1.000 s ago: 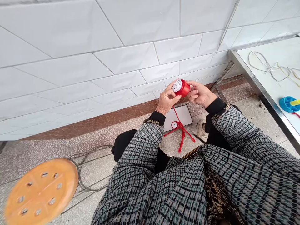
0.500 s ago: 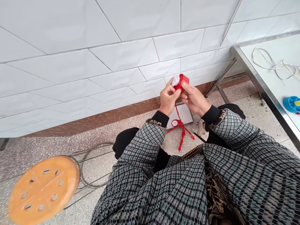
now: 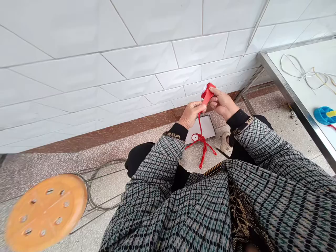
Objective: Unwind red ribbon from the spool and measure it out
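My right hand [image 3: 223, 104] grips a roll of red tape [image 3: 210, 87] with a white core, its thumb on top. A short red strip runs from the roll down to my left hand [image 3: 191, 113], which pinches its end together with a red cord [image 3: 200, 124]. The cord hangs below my fingers to a knot with several loose tails. Beside the knot is a small white disc [image 3: 195, 138] with a dark centre, ringed by red cord. Behind the cord a flat white panel [image 3: 207, 127] with a dark edge rests low by the floor.
A tiled wall [image 3: 141, 59] rises close in front. At right stands a metal-edged table [image 3: 296, 101] with white wires [image 3: 301, 71] and a blue plastic piece [image 3: 324, 115]. On the left is an orange round stool [image 3: 46, 211] with wire legs.
My left hand has moved down and away from the roll, drawing out a strip of red tape. My right hand has shifted slightly right and tilted the roll.
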The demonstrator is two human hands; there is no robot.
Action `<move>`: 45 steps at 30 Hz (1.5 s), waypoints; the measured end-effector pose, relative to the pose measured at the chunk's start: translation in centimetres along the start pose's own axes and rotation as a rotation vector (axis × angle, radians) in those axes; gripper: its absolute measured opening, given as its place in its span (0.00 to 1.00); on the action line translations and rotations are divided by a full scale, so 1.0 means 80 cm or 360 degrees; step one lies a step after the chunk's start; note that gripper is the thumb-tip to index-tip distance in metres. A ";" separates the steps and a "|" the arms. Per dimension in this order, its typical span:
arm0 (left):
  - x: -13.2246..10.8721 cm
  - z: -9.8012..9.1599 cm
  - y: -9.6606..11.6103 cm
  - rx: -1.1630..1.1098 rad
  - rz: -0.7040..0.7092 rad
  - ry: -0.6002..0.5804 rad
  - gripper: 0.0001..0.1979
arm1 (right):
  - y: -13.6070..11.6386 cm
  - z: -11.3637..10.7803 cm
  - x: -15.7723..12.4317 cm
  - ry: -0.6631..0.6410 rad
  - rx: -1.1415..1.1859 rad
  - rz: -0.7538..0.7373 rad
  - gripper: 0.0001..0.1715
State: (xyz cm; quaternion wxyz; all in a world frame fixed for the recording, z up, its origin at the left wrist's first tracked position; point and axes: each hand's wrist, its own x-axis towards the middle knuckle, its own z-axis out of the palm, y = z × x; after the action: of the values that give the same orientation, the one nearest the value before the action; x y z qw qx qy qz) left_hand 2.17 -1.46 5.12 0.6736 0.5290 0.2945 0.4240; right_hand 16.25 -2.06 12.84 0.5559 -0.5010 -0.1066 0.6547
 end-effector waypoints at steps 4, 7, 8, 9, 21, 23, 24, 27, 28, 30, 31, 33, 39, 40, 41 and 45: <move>0.000 -0.006 -0.007 -0.0095 -0.0068 -0.0019 0.22 | -0.011 0.001 -0.003 -0.0003 0.0021 0.0174 0.15; 0.001 -0.016 -0.014 0.0188 -0.0067 0.0026 0.24 | -0.018 0.002 -0.009 -0.0026 0.0086 0.0327 0.15; 0.001 -0.019 -0.016 0.0277 -0.0067 0.0015 0.25 | -0.020 0.002 -0.010 -0.0039 0.0114 0.0362 0.16; 0.000 -0.022 -0.017 0.0338 -0.0071 -0.0008 0.26 | -0.021 0.002 -0.011 -0.0053 0.0140 0.0388 0.16; -0.001 -0.044 -0.018 0.0909 0.0429 0.0226 0.20 | -0.023 -0.013 -0.013 -0.0232 0.0031 0.0630 0.16; -0.002 -0.045 -0.020 0.0904 0.0590 0.0190 0.20 | -0.023 -0.015 -0.015 -0.0260 0.0057 0.0687 0.17; -0.003 -0.045 -0.019 0.0888 0.0640 0.0138 0.21 | -0.023 -0.017 -0.016 -0.0272 0.0065 0.0723 0.17; -0.008 -0.042 -0.011 0.0844 0.0669 0.0017 0.24 | -0.023 -0.020 -0.019 -0.0278 0.0053 0.0815 0.16; -0.010 -0.040 -0.007 0.0830 0.0635 0.0001 0.25 | -0.023 -0.022 -0.020 -0.0282 0.0035 0.0832 0.16; -0.014 -0.035 0.001 0.0797 0.0546 0.0006 0.25 | -0.025 -0.024 -0.022 -0.0310 -0.0022 0.0842 0.16; -0.016 -0.033 0.003 0.0780 0.0513 0.0016 0.25 | -0.027 -0.025 -0.023 -0.0330 -0.0062 0.0837 0.16; -0.016 -0.029 0.003 0.0751 0.0502 0.0039 0.24 | -0.029 -0.025 -0.028 -0.0378 -0.0134 0.0776 0.15; -0.005 -0.020 -0.026 0.0546 0.0578 0.0383 0.23 | -0.003 -0.017 -0.042 -0.0519 -0.0216 0.0351 0.12; -0.003 -0.016 -0.031 0.0502 0.0546 0.0466 0.22 | 0.005 -0.015 -0.041 -0.0520 -0.0240 0.0263 0.13; -0.001 -0.012 -0.036 0.0472 0.0497 0.0532 0.22 | 0.014 -0.014 -0.040 -0.0502 -0.0272 0.0172 0.14; 0.002 0.003 -0.045 0.0467 0.0324 0.0591 0.21 | 0.032 -0.010 -0.028 -0.0264 -0.0361 -0.0081 0.20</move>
State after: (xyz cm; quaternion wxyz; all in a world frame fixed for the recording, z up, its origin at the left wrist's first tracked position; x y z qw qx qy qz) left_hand 3.38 -1.69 1.76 0.4779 0.5610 0.4168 0.5321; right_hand 14.98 -5.18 11.86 0.5015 -0.5020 -0.2380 0.6632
